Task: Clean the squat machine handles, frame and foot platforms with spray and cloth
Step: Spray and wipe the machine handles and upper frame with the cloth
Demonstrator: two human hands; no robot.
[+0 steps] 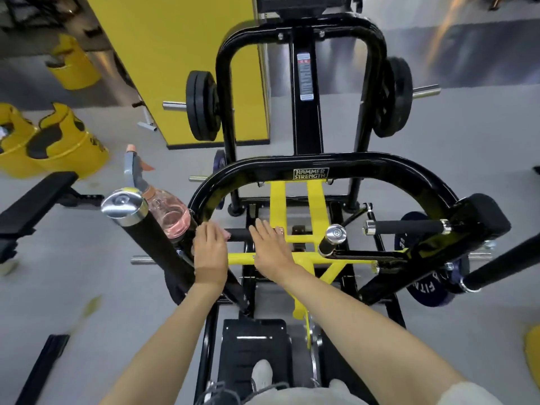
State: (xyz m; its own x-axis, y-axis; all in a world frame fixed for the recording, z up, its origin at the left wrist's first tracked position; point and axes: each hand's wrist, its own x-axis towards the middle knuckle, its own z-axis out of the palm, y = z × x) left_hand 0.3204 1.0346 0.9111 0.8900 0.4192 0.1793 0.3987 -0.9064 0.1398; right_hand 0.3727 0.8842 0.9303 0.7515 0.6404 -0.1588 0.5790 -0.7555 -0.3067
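Observation:
I stand inside a black and yellow squat machine (309,166). My left hand (210,248) presses a pink cloth (225,234) onto the left black foam handle (239,235); only a corner of the cloth shows past my fingers. My right hand (270,248) lies on the same handle just to the right, fingers straight. A pink spray bottle (166,211) with a grey trigger hangs on the frame left of my left hand. The matching right handle (406,227) is untouched. A black foot platform (254,349) lies below, with my shoe on it.
A long black foam lever with a chrome cap (125,204) rises at the left, another (502,267) at the right. Weight plates (201,105) hang on both side pegs. Yellow barrels (55,141) and a black bench (32,206) stand on the grey floor to the left.

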